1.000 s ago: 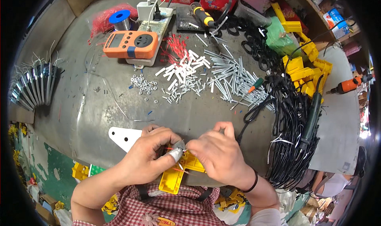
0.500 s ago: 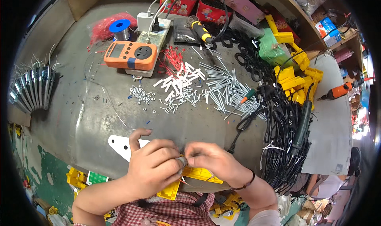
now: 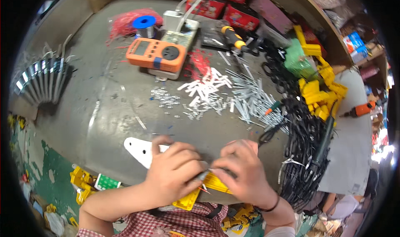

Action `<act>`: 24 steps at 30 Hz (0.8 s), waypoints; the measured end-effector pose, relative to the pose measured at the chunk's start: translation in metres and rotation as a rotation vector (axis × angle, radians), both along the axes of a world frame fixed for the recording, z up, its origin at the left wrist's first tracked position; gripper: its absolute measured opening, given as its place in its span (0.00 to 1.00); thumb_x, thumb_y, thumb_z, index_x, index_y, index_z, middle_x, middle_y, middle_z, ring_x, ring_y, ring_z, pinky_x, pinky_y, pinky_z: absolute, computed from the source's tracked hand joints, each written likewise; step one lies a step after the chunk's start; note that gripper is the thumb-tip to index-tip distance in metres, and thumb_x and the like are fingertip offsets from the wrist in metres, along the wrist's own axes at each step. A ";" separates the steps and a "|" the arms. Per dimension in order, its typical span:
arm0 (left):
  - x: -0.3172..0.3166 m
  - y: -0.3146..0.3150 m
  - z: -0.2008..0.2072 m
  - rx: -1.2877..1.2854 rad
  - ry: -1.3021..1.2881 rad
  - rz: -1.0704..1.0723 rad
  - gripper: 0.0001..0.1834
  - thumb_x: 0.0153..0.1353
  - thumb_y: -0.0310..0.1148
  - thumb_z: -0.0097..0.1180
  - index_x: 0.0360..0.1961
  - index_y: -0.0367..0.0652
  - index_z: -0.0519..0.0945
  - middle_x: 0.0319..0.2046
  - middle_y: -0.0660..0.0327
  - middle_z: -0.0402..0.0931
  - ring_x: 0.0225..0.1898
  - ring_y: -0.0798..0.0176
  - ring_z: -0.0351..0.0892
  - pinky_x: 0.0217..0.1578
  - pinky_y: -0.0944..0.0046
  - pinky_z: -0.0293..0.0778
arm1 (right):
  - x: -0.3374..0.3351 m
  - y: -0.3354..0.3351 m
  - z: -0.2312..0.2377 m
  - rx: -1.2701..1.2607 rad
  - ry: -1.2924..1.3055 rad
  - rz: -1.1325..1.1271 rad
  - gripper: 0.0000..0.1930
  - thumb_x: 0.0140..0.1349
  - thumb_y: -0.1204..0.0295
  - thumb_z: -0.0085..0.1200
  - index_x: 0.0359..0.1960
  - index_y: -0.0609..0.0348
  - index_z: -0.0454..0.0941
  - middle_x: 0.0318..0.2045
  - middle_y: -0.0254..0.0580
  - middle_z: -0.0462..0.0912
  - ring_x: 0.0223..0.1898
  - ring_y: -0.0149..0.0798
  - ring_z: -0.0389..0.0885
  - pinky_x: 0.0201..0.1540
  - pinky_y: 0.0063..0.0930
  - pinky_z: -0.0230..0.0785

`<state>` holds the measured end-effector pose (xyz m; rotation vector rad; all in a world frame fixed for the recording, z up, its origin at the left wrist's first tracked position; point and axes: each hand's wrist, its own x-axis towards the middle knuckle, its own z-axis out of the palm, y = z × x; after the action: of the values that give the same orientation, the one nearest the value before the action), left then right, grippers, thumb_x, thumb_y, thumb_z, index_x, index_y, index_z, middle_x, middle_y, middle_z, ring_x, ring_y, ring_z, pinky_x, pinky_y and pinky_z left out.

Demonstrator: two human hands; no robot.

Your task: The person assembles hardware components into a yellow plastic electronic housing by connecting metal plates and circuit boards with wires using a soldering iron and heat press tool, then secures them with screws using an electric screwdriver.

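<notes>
My left hand (image 3: 177,170) is closed over the table's near edge, its fingers round a small grey part (image 3: 203,176). Thin wires (image 3: 204,190) with a red end hang below that part. Facing it, my right hand (image 3: 243,168) is pinched, blurred by motion; a dark strand shows by its fingers, too smeared to name. Under both hands lies a yellow plastic housing (image 3: 218,183), with another yellow section (image 3: 187,201) below my left palm. A white plate with holes (image 3: 139,151) sticks out to the left of my left hand, partly covered by it.
Metal nuts (image 3: 164,97), white sleeves (image 3: 210,85), long screws (image 3: 254,97) and red leads (image 3: 199,62) are heaped mid-table. Behind stand an orange meter (image 3: 156,54) and a solder spool (image 3: 144,24). Black cables (image 3: 300,153) and yellow housings (image 3: 318,95) fill the right; chrome strips (image 3: 41,83) the left.
The view has shifted, so the table's things sit further right. My right hand has drawn a little away from the left and turned; the left keeps its grip on the grey part.
</notes>
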<state>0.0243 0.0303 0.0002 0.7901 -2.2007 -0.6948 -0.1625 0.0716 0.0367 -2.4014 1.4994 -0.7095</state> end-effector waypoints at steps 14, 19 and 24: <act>0.070 -0.073 -0.002 0.003 -0.476 -0.097 0.13 0.40 0.23 0.58 0.32 0.43 0.76 0.34 0.57 0.74 0.38 0.54 0.74 0.36 0.59 0.71 | -0.025 -0.016 -0.008 0.705 -0.533 0.100 0.11 0.55 0.70 0.57 0.36 0.61 0.74 0.35 0.40 0.73 0.40 0.36 0.72 0.45 0.26 0.63; 0.046 -0.039 0.027 -0.004 -0.131 -0.065 0.11 0.44 0.26 0.60 0.32 0.44 0.77 0.21 0.60 0.73 0.22 0.55 0.75 0.24 0.59 0.70 | -0.040 -0.091 -0.036 0.449 -0.747 -0.217 0.33 0.55 0.68 0.59 0.59 0.65 0.57 0.35 0.38 0.76 0.36 0.29 0.75 0.41 0.25 0.68; 0.022 -0.028 0.028 0.098 -0.039 -0.079 0.11 0.42 0.25 0.60 0.31 0.44 0.81 0.20 0.62 0.71 0.23 0.58 0.72 0.24 0.63 0.68 | -0.048 -0.198 -0.023 -0.163 -0.507 -0.239 0.39 0.51 0.66 0.59 0.61 0.63 0.50 0.37 0.53 0.78 0.43 0.50 0.77 0.44 0.35 0.68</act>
<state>0.0467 0.0022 0.0281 0.7753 -2.2570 -0.8385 -0.2103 -0.1268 0.0141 -1.9402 1.5552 -1.4151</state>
